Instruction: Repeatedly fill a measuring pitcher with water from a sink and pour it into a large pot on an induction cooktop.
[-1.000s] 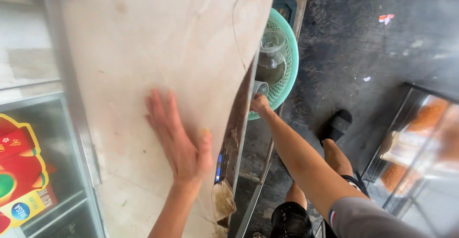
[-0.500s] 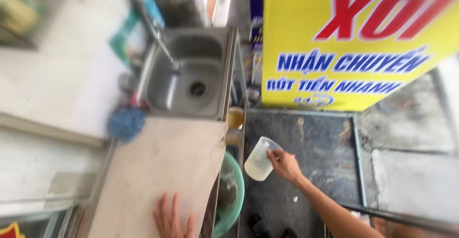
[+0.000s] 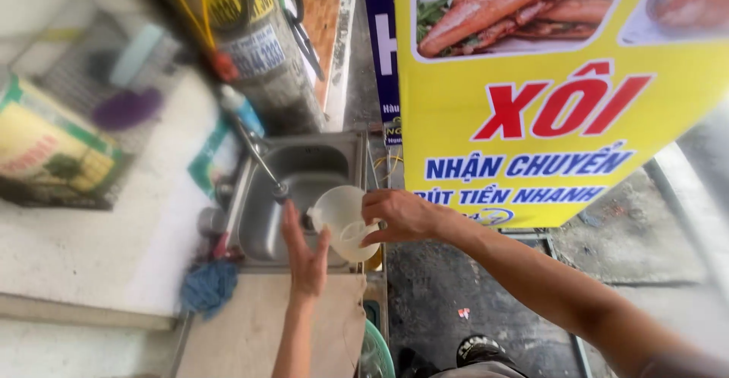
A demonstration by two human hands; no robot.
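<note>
Over the steel sink (image 3: 262,222), at its front-right corner: the translucent plastic jug (image 3: 339,212) is held in mid-air, tipped so the open mouth faces up and toward the camera.

Right hand (image 3: 401,215): reaches in from the right, fingers closed around the jug's handle side/rim. Grip is firm as far as visible; thumb lies on top.

Left hand (image 3: 305,253): comes up from below, over the pale worktop (image 3: 262,332). Palm flat, fingers straight and spread, holding nothing. Fingertips sit just beside the jug's left wall; contact vs. small gap cannot be told, frame is blurred.

Key relation: the jug lies directly betw. the two hands, right of the left fingertips, left of the right palm. Long axis (mouth-to-base) runs approx. from upper left to lower right. The faucet spout (image 3: 262,162) ends just left of the jug's rim, above the left hand's fingertips. Right hand carries the load; left hand is the nearer one to the tap end.

Nearby: blue cloth (image 3: 206,287) at the sink's front-left corner, green basket (image 3: 377,355) below the worktop edge, yellow sign board (image 3: 547,89) to the right.
</note>
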